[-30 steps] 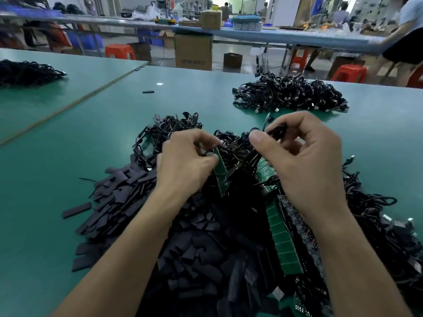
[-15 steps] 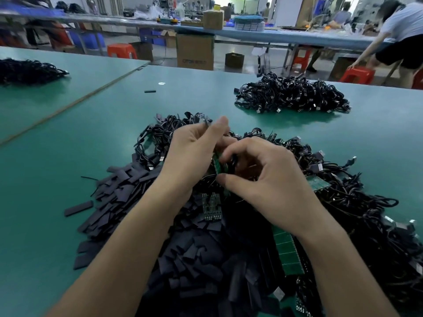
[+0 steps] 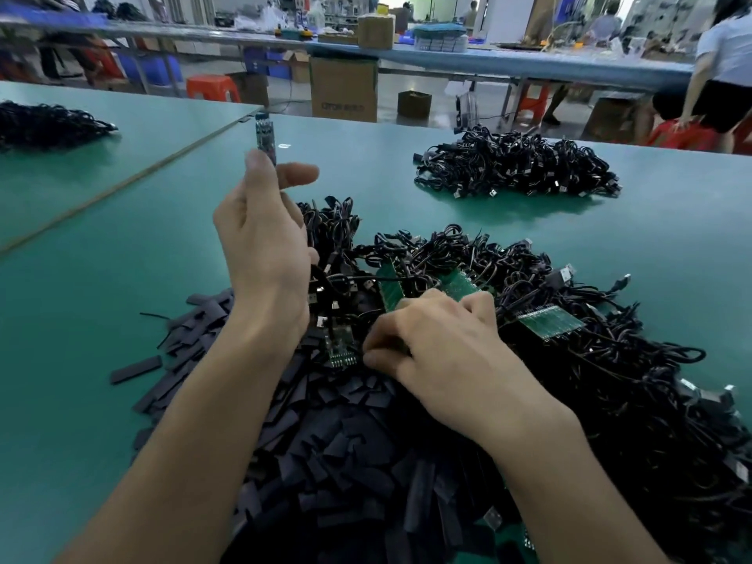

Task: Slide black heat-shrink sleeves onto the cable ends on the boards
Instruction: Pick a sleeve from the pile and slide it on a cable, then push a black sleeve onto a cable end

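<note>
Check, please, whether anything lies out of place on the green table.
Only small things: one black sleeve lies alone on the table, left of the sleeve pile, and a thin black strand lies just beyond it. Nothing looks damaged.

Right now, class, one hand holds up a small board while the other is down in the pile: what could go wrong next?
The left hand pinches the board only by its lower end, so it may slip. Any cable trailing from it could snag in the tangled cable pile. The right hand might scatter loose sleeves.
</note>
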Demonstrator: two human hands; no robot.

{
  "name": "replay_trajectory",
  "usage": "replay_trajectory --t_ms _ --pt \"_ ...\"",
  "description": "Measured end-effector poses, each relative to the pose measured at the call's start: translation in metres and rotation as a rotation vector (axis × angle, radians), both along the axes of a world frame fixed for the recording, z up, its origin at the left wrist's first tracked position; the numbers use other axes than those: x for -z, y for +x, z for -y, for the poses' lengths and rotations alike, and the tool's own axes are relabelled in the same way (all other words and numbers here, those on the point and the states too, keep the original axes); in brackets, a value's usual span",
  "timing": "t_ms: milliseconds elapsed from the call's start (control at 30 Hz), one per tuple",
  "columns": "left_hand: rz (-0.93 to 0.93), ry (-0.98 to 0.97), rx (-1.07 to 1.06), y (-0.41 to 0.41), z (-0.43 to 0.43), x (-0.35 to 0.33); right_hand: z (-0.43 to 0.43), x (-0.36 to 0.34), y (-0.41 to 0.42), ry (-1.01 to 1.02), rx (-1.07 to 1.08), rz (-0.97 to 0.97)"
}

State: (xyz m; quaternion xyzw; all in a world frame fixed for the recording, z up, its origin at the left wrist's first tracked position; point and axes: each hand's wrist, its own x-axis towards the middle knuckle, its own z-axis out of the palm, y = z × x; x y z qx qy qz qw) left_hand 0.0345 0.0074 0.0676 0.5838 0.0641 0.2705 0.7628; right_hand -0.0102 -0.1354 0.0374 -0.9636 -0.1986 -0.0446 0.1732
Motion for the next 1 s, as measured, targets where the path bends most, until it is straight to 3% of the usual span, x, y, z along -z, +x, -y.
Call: replay_trajectory --t_ms 133,367,600,833,1000 --pt "0.059 0.09 -0.014 -0.005 -0.002 -0.008 -0.001 -0.001 -0.002 -0.021 0.117 0.076" --pt "0.161 0.191 -0.1 -0.009 0.0 -0.006 -0.001 -0.008 -0.004 -0.144 0.27 0.012" --pt "0.074 0.301 -0.18 0.001 -0.003 0.005 0.006 -0.012 -0.004 -0.18 0.197 -0.089" --pt "0.082 0.154 0.054 0.0 0.007 0.006 -0.003 -0.004 -0.01 -0.124 0.049 -0.076" --pt "0.111 0.021 -0.017 -0.001 0.008 0.004 -0.006 0.001 -0.011 0.029 0.041 -0.083"
